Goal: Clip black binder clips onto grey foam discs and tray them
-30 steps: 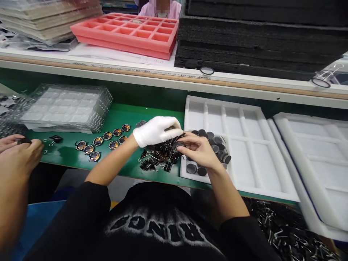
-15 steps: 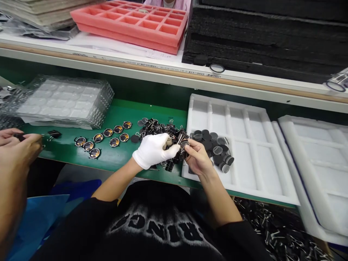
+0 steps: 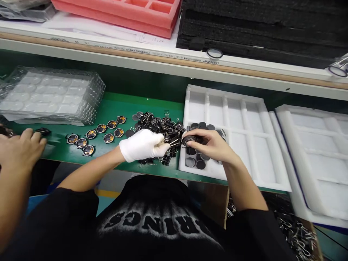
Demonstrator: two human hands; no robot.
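My left hand (image 3: 145, 145), in a white glove, pinches a black binder clip (image 3: 175, 140) by its silver wire handles. Under and around it lies a heap of black binder clips (image 3: 154, 122). My bare right hand (image 3: 216, 145) grips a dark round disc (image 3: 188, 140) between thumb and fingers, close to the clip's jaw side. Beneath that hand, more dark and clear round discs (image 3: 190, 162) are piled in a white foam tray (image 3: 251, 145); the hand hides part of the pile. Left of the heap, several round pieces with orange patterns (image 3: 101, 128) have clips around their rims.
A stack of clear plastic trays (image 3: 54, 94) stands at the left, near another person's hands (image 3: 25, 145). A second foam tray (image 3: 320, 156) is on the right. Above runs a shelf edge (image 3: 108, 54) bearing red foam (image 3: 116, 16) and black foam (image 3: 258, 32). Loose clips (image 3: 296, 232) fill a box below.
My right hand has moved right and turned over the disc pile, apart from my left hand. The left hand still holds a clip. The camera view has shifted.
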